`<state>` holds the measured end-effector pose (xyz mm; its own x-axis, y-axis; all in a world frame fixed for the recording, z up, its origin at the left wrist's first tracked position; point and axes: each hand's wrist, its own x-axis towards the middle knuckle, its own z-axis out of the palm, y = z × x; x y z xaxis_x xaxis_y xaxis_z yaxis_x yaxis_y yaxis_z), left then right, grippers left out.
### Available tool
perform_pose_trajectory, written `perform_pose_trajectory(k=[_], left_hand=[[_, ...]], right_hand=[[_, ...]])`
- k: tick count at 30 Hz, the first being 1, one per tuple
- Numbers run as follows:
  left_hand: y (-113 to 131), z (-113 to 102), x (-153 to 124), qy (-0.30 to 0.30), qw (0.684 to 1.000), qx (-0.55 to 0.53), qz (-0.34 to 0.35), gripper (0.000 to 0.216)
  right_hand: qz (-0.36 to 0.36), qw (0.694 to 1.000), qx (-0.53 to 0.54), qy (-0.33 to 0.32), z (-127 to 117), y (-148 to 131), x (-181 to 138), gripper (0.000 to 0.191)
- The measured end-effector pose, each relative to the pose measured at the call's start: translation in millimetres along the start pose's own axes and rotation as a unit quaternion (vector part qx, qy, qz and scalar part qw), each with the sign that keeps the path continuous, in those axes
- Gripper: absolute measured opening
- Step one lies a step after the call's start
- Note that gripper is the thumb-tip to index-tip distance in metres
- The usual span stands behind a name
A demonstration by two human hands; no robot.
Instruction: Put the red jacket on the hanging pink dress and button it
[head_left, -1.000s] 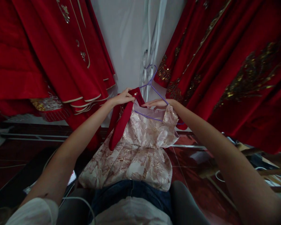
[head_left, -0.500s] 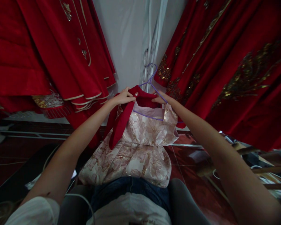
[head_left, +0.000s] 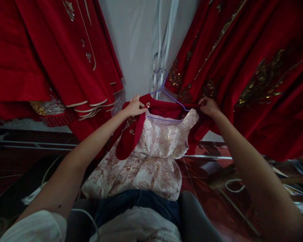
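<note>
Red velvet gowns with gold embroidery (head_left: 242,67) hang on both sides, cut off by the frame edges, their trim blurred in the dim light. Between them a pale pink-and-gold brocade dress (head_left: 151,151) hangs down onto the person's lap. A small red velvet jacket (head_left: 164,109) lies across its shoulders. The jacket's right side is hard to tell from the gowns behind, and it hides most of the purple wire hanger (head_left: 163,88). The left hand (head_left: 135,107) pinches the jacket's collar, and the right hand (head_left: 209,106) is closed on its far edge. A second ago the jacket covered only the left shoulder and the right hand lay flat at the neckline.
</note>
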<state>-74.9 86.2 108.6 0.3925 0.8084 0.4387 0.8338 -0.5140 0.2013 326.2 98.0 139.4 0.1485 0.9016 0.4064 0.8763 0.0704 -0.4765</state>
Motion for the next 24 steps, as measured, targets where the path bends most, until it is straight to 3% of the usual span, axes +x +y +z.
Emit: perform_pose_trajectory(k=[5, 8, 10, 12, 15, 18, 21, 24], left_hand=[[3, 4, 0, 0.001, 1.000, -0.007, -0.003, 0.032], [7, 8, -2, 0.010, 0.999, -0.027, -0.012, 0.032], [10, 10, -3, 0.017, 0.999, -0.043, -0.021, 0.030], [12, 10, -5, 0.019, 0.998, -0.049, -0.026, 0.029], [18, 10, -9, 0.015, 0.999, -0.039, -0.031, 0.028], [25, 11, -12, 0.018, 0.998, -0.034, -0.041, 0.027], [29, 14, -13, 0.027, 0.997, -0.041, -0.054, 0.026], [25, 14, -13, 0.037, 0.996, -0.050, -0.061, 0.023]], right_hand=[[-0.023, 0.999, -0.035, -0.035, -39, 18, -24, 0.030], [-0.005, 0.988, 0.095, -0.125, -48, 9, -47, 0.021], [0.026, 0.960, 0.207, -0.188, -46, 1, -62, 0.021], [0.046, 0.934, 0.285, -0.211, -37, -6, -75, 0.030], [0.058, 0.921, 0.345, -0.170, -11, -17, -88, 0.044], [0.047, 0.907, 0.391, -0.152, 21, -40, -95, 0.043], [-0.004, 0.886, 0.432, -0.171, 53, -78, -103, 0.037], [-0.060, 0.853, 0.456, -0.246, 81, -111, -112, 0.036]])
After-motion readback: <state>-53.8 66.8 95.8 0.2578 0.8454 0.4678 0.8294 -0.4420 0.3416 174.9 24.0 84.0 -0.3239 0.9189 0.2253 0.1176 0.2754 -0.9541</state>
